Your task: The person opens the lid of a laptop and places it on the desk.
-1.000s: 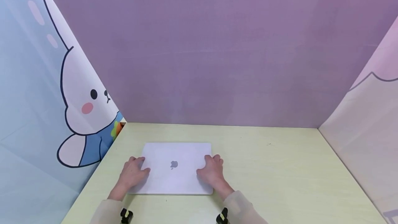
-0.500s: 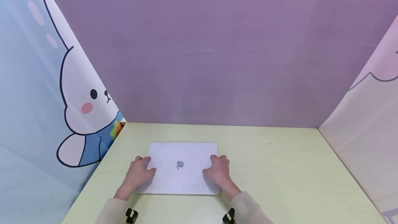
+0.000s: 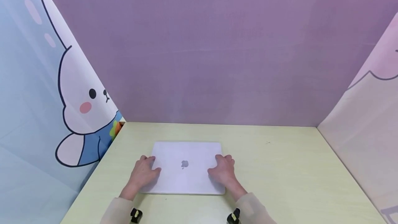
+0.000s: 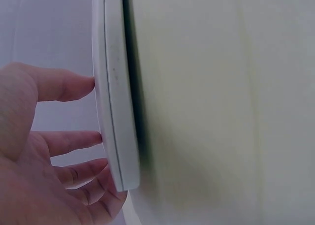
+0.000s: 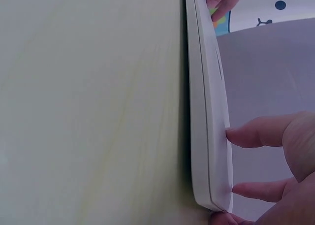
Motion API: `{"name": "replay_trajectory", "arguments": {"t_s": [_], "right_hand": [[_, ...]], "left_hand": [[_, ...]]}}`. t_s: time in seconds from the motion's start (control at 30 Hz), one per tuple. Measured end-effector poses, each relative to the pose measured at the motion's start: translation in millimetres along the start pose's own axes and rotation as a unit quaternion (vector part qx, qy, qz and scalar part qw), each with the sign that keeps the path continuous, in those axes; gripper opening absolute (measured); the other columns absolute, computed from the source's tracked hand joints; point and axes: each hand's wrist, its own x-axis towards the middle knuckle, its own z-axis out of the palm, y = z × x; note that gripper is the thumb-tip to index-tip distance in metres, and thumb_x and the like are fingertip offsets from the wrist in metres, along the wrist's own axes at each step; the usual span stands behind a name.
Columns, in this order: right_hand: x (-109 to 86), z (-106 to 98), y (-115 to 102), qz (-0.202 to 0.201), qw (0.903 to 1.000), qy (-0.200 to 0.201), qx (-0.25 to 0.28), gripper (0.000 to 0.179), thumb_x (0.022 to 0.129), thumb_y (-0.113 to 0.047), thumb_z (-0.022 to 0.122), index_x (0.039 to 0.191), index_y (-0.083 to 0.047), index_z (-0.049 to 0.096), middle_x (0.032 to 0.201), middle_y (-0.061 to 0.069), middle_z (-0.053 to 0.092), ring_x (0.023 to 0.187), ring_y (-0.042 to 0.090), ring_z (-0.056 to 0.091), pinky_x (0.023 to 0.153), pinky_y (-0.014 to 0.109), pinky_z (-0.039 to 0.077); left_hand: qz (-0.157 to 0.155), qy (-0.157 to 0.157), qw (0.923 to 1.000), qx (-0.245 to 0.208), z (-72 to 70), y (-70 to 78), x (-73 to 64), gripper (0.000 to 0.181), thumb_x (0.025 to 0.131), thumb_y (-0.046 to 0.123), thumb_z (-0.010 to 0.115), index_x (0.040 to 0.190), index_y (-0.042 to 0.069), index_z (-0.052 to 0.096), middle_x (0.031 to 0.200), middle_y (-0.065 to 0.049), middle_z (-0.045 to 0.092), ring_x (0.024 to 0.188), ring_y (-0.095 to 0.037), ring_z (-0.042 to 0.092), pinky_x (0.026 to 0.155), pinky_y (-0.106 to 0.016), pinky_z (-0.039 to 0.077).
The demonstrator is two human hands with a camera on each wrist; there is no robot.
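A closed silver laptop (image 3: 186,179) with a dark apple logo lies flat on the pale table, its front edge toward the person. My left hand (image 3: 143,174) grips its left side, thumb and forefinger on the lid and the other fingers down at the side edge. On the opposite side my right hand (image 3: 224,171) holds the laptop the same way, thumb and forefinger on top. The left wrist view shows the thin seam of the laptop (image 4: 115,112) and a dark shadow line under it. Fingertips of the right hand (image 5: 295,156) curl round the corner.
Behind the pale wood-grain table (image 3: 280,168) stands a purple cloth wall (image 3: 217,51). A blue cloth with a cartoon rabbit (image 3: 88,113) hangs at the left, and a pale pink cloth (image 3: 370,130) at the right. Black wrist devices show at both sleeves.
Both hands and the laptop have moved to the right across the table together, more in the first half second than in the second. The grip looks the same.
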Motion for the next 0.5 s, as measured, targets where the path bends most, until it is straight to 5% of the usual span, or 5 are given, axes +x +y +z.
{"name": "replay_trajectory", "arguments": {"t_s": [0.5], "right_hand": [[-4.2,-11.5,7.7,0.003,1.0,0.007,0.004,0.064,0.073,-0.012,0.08,0.131,0.008,0.062,0.117,0.025,0.048,0.11,0.041,0.042,0.087,0.05,0.049]], "left_hand": [[0.022,0.01,0.9997,0.008,6.3,10.9,-2.0,0.053,0.085,0.021,0.074,0.126,-0.011,0.063,0.111,-0.028,0.058,0.096,-0.04,0.058,0.082,-0.056,0.05]]}}
